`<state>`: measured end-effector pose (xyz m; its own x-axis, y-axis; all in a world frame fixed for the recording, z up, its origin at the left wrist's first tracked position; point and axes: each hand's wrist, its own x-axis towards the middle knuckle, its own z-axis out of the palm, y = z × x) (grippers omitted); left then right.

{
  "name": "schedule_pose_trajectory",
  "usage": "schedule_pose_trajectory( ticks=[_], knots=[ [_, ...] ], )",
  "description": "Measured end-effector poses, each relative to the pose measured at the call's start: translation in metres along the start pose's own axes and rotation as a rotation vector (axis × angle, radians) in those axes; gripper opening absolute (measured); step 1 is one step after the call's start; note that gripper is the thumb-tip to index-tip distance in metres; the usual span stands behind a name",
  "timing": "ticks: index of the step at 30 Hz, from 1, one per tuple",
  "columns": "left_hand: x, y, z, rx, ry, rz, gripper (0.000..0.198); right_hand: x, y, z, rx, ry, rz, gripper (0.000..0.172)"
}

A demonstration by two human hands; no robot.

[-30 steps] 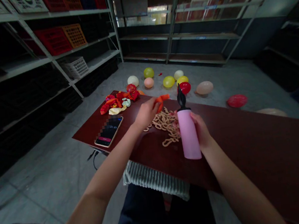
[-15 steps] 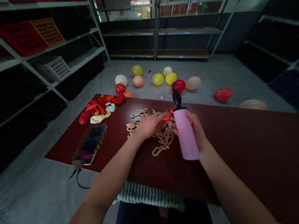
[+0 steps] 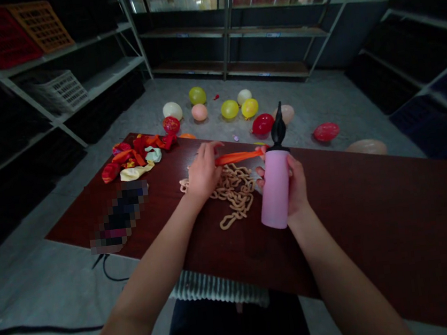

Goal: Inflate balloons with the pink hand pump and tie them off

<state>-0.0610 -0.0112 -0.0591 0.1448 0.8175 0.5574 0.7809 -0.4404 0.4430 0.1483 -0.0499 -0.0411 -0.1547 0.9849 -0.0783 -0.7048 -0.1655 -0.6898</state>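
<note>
My right hand [image 3: 296,183] is wrapped round a pink balloon pump [image 3: 275,187] with a black nozzle, held upright above the dark red table [image 3: 374,215]. My left hand [image 3: 203,171] pinches one end of a limp orange balloon [image 3: 238,157], which is stretched taut and level across to the top of the pump. Under both hands a heap of beige linked clips [image 3: 232,188] lies on the table.
A pile of uninflated red, orange and cream balloons [image 3: 135,155] and a phone [image 3: 119,218] lie at the table's left end. Several inflated balloons [image 3: 230,108] rest on the floor beyond. Metal shelving with crates [image 3: 41,24] runs along the left and back.
The orange balloon, bunched near the pump half a second ago, is now pulled out straight between my left hand and the pump. The pump has risen slightly.
</note>
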Motion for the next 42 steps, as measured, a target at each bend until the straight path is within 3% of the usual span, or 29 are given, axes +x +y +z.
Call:
schedule_pose_trajectory(
  ticks=[3, 5, 8, 10, 14, 17, 23, 29, 33, 36, 39, 42],
  knots=[
    [0.002, -0.003, 0.000, -0.069, 0.196, -0.065, 0.036, 0.002, 0.001, -0.004, -0.015, -0.008, 0.027, 0.047],
    [0.000, 0.003, 0.001, -0.156, 0.185, -0.033, 0.027, 0.001, 0.002, -0.004, -0.024, -0.029, 0.034, 0.049],
    [-0.007, 0.020, 0.006, -0.383, -0.035, 0.064, 0.019, -0.002, 0.002, 0.000, -0.037, -0.074, 0.030, 0.049],
    [-0.011, 0.033, 0.009, -0.534, -0.191, 0.039, 0.019, -0.005, 0.002, 0.003, -0.049, -0.102, 0.033, 0.050],
    [-0.014, 0.045, 0.013, -0.947, -0.492, -0.209, 0.057, -0.012, 0.002, 0.008, -0.096, -0.178, 0.051, 0.055],
    [-0.012, 0.047, 0.011, -1.268, -0.599, -0.341, 0.076, -0.017, 0.003, 0.009, -0.155, -0.220, 0.082, 0.059],
    [-0.008, 0.055, -0.004, -1.407, -0.506, -0.461, 0.055, -0.022, 0.010, 0.006, -0.198, -0.283, 0.149, 0.057],
    [-0.008, 0.057, -0.008, -1.510, -0.394, -0.500, 0.033, -0.018, 0.017, 0.004, -0.165, -0.236, 0.138, 0.052],
    [-0.003, 0.048, 0.006, -1.498, -0.085, -0.616, 0.022, -0.018, 0.022, 0.003, -0.171, -0.218, 0.223, 0.049],
    [0.001, 0.041, 0.012, -1.417, 0.070, -0.677, 0.034, -0.020, 0.027, 0.004, -0.172, -0.215, 0.288, 0.053],
    [0.000, 0.041, 0.010, -1.391, 0.061, -0.679, 0.047, -0.021, 0.029, 0.005, -0.160, -0.210, 0.315, 0.054],
    [-0.005, 0.046, 0.004, -1.457, -0.153, -0.625, 0.048, -0.021, 0.029, 0.005, -0.127, -0.203, 0.268, 0.051]
  ],
)
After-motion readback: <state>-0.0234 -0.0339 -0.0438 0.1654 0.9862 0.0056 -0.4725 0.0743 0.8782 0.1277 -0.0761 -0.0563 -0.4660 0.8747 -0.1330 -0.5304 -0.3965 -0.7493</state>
